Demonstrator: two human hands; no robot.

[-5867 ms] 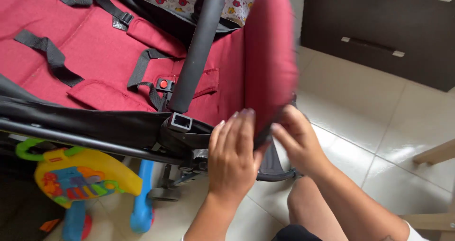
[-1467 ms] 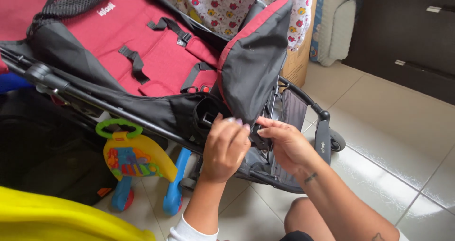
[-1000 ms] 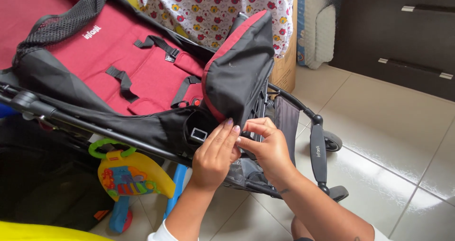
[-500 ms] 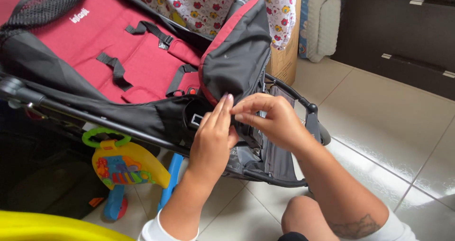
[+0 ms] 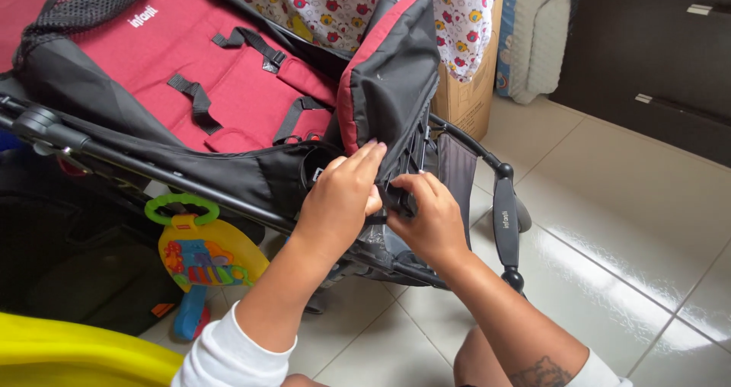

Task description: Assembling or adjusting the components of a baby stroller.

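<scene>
I see the red and grey stroller point(image 5: 228, 105) tilted on the tiled floor point(image 5: 609, 227). My left hand point(image 5: 339, 197) presses its grey footrest flap point(image 5: 396, 75); my right hand point(image 5: 430, 216) pinches a black clip point(image 5: 401, 202) beneath. Fingers could get nipped if the frame shifts, I reckon.

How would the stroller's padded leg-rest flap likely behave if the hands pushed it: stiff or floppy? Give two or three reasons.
Probably semi-floppy: the leg-rest flap is quilted fabric standing folded upright. It likely bends where the left hand presses its edge. Likely light, since the fingers alone steady it.
</scene>
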